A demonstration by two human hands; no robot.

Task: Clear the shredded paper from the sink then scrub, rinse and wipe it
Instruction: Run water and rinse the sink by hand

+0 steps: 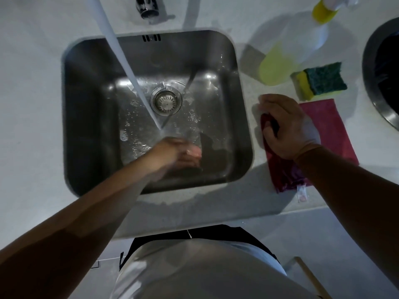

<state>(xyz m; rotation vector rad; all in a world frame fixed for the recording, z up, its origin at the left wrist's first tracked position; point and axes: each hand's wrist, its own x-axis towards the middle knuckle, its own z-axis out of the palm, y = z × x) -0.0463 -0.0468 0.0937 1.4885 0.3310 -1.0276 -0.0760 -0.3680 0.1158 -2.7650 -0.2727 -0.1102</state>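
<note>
The steel sink point(86, 117) is wet, with droplets and a little foam on its floor around the drain strainer point(167, 101). No shredded paper shows in it. A white spout point(121, 61) reaches over the basin, and water runs from its tip. My left hand point(181, 151) is blurred, low in the basin's near part under the stream, fingers apart and holding nothing. My right hand point(285, 126) rests on the counter to the right of the sink, fingers curled on the edge of a red cloth point(332, 130).
A yellow-and-green sponge point(319, 80) lies beyond the cloth. A spray bottle of yellow liquid point(289, 55) lies on its side behind it. A dark round basin point(380, 67) is at the far right. A chrome tap part point(148, 7) stands behind the sink.
</note>
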